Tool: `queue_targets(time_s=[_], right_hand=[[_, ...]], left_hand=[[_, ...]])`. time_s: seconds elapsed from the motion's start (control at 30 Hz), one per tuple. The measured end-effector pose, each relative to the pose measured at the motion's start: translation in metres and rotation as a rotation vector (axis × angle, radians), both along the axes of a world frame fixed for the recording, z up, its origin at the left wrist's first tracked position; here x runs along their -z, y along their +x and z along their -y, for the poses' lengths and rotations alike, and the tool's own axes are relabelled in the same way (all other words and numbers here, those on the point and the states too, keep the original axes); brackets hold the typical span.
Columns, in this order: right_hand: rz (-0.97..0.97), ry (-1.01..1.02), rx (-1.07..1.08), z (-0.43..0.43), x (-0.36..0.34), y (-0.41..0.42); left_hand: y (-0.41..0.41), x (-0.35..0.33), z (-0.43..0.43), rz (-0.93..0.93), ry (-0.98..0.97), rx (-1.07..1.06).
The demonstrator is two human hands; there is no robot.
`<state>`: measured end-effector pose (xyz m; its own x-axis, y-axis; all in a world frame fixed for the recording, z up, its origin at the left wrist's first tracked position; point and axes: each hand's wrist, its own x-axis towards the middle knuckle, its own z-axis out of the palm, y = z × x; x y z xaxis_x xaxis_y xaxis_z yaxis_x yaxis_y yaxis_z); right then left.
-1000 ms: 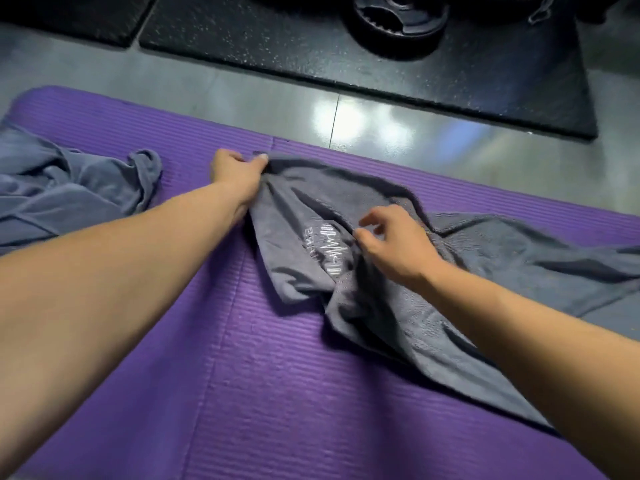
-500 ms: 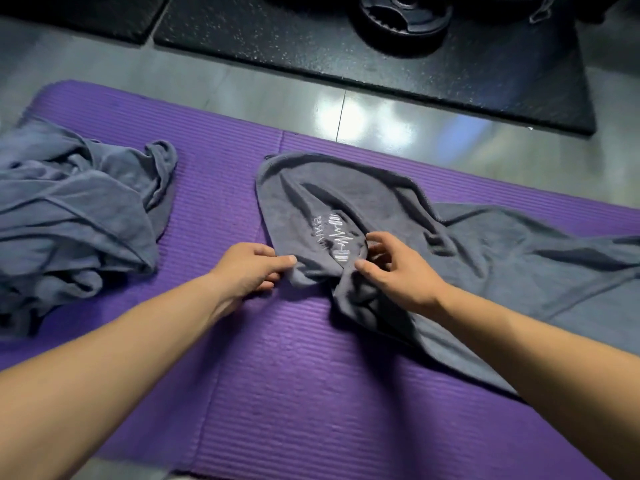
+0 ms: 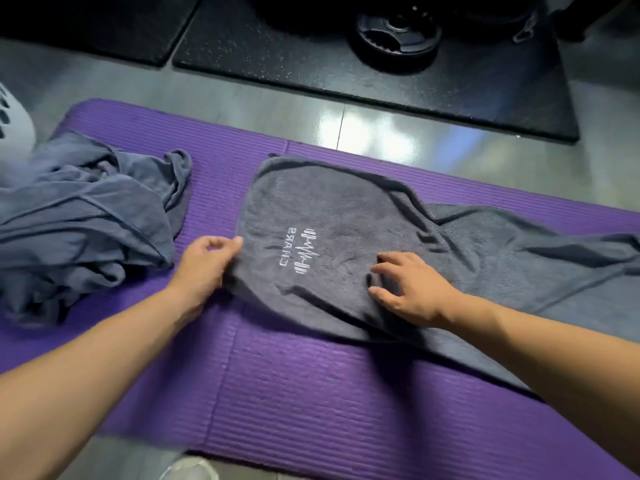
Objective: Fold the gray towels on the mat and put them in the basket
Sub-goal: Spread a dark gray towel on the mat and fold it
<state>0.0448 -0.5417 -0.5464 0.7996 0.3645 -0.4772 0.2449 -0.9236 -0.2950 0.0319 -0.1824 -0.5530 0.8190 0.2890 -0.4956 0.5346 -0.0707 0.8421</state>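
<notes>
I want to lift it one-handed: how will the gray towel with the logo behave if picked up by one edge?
Probably floppy: the logo towel lies wrinkled, moulded flat to the purple mat. It would likely sag and trail, since its long end runs beyond the right hand. Likely light: the left hand merely pinches its edge.

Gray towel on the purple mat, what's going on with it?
A person is flattening a gray towel on the purple mat, not yet folded. The left hand pinches its edge; the right hand presses on the cloth. More crumpled towels lie near a white basket.
</notes>
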Motion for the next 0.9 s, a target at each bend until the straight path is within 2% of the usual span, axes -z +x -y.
queue_targets(time_s=[0.07,0.13,0.17,0.23,0.3,0.37,0.47,0.5,0.57,0.63,0.77,0.9], right_hand=[[-0.012,-0.025,-0.021,-0.001,-0.001,0.0],[-0.026,-0.028,-0.018,-0.003,-0.004,0.0],[-0.028,-0.03,-0.02,-0.003,-0.005,0.0],[-0.026,-0.043,-0.031,-0.005,-0.006,-0.002],[-0.016,-0.06,-0.04,-0.007,-0.005,-0.003],[-0.007,-0.063,-0.03,-0.009,-0.003,-0.005],[0.02,-0.053,-0.012,-0.01,-0.003,-0.009],[0.028,-0.049,-0.009,-0.009,-0.003,-0.01],[0.037,-0.046,-0.024,-0.009,-0.001,-0.014],[0.047,-0.051,-0.065,-0.011,0.002,-0.019],[0.034,-0.06,-0.18,-0.017,0.002,-0.027],[-0.05,-0.07,-0.222,-0.003,-0.017,-0.025]], left_hand=[[-0.007,-0.003,-0.002,-0.204,-0.021,0.242],[-0.015,0.001,-0.007,-0.349,-0.041,0.39],[-0.017,0.003,-0.01,-0.359,-0.055,0.391],[-0.018,0.003,-0.016,-0.24,-0.027,0.279],[-0.014,0.0,-0.021,-0.049,0.112,0.145],[-0.016,-0.002,-0.024,0.029,0.194,0.064],[-0.032,0.004,-0.019,-0.123,0.027,0.063],[-0.04,0.009,-0.016,-0.165,0.031,0.094],[-0.054,0.016,-0.011,-0.147,0.233,0.19],[-0.064,0.019,-0.004,-0.11,0.42,0.188],[-0.069,0.02,-0.009,-0.066,0.525,0.066],[-0.069,0.025,-0.028,-0.106,0.778,0.311]])
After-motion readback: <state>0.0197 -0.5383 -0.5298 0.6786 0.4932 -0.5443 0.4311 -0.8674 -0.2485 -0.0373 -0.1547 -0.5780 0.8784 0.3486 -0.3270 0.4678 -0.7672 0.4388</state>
